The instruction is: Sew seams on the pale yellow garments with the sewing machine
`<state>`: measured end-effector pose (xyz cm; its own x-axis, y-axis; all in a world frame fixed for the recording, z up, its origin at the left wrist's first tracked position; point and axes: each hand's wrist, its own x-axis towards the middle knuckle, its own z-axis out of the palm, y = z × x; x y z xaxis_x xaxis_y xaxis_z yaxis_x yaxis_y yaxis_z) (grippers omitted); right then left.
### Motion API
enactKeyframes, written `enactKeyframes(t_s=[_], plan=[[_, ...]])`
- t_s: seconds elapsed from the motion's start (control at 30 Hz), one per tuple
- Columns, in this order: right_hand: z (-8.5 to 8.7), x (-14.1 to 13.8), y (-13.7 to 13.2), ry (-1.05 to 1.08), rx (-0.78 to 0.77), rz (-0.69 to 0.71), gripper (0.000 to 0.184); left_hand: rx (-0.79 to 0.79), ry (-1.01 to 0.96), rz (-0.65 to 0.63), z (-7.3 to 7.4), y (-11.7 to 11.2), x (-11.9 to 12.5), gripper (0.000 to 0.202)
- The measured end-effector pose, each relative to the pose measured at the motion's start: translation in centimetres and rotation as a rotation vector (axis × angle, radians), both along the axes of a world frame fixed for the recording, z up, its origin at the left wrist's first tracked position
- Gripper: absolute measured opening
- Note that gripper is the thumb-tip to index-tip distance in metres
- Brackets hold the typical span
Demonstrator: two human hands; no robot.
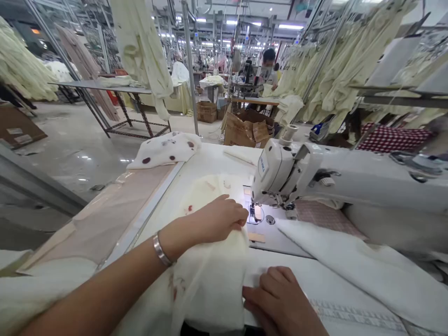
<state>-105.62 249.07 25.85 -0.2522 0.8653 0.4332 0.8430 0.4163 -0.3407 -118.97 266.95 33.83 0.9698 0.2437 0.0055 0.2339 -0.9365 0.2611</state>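
Note:
My left hand (213, 221) lies on a cream fabric piece (213, 275), fingers curled over its edge right beside the presser foot (252, 213) of a white sewing machine (315, 175). My right hand (280, 298) rests near the table's front edge, fingers closed flat on the lower part of the same fabric. A silver bracelet (160, 250) is on my left wrist. The needle area is lit by the machine's lamp.
More cream cloth (350, 266) drapes to the right under the machine arm. A spotted white bundle (164, 149) lies at the table's far left. Cardboard boxes (247, 128), hanging pale garments (336, 70), a metal table (105, 86) and a seated person (268, 65) stand behind.

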Motion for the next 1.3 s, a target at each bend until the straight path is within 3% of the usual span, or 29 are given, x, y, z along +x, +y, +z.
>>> enactKeyframes(t_s=[0.17, 0.27, 0.4, 0.5, 0.67, 0.8, 0.9, 0.97, 1.1, 1.2, 1.3], plan=[[-0.3, 0.5, 0.9, 0.024, 0.075, -0.159, 0.024, -0.111, 0.046, -0.038, 2.0, -0.5, -0.7, 0.006], [0.1, -0.3, 2.1, 0.032, 0.045, -0.172, 0.033, -0.098, 0.076, -0.078, 2.7, -0.8, -0.9, 0.006], [0.3, -0.8, 2.4, 0.088, -0.097, -0.162, 0.028, -0.083, 0.116, -0.048, 3.6, -0.6, -1.2, 0.011], [0.0, -0.3, 1.1, 0.090, -0.040, -0.171, 0.022, -0.065, 0.127, -0.055, 3.8, -0.5, -1.1, 0.008], [-0.4, 0.1, -0.7, 0.134, 0.071, -0.219, 0.005, -0.041, 0.093, -0.122, 2.3, -1.0, 0.7, 0.009], [-0.1, -0.4, 0.0, 0.219, -0.096, -0.334, 0.019, -0.071, 0.041, -0.187, 0.9, -1.5, 1.9, 0.009], [0.0, -0.9, 0.2, 0.257, -0.180, -0.291, 0.012, -0.128, 0.062, -0.181, 1.1, -1.3, 1.6, 0.009], [-0.1, -0.9, -0.2, 0.248, -0.123, -0.287, 0.021, -0.165, 0.092, -0.151, 1.6, -1.0, 0.9, 0.010], [-0.5, -0.7, -1.8, 0.174, 0.003, -0.352, 0.007, -0.217, 0.130, -0.102, 1.9, -0.7, 0.4, 0.009], [-0.6, -1.3, -2.3, 0.039, 0.075, -0.217, 0.035, -0.174, 0.085, -0.116, 0.7, -1.1, 1.2, 0.010], [-0.8, -2.6, -2.2, 0.031, 0.093, -0.067, 0.033, -0.055, -0.001, -0.126, -1.7, -1.9, 2.0, 0.016]])
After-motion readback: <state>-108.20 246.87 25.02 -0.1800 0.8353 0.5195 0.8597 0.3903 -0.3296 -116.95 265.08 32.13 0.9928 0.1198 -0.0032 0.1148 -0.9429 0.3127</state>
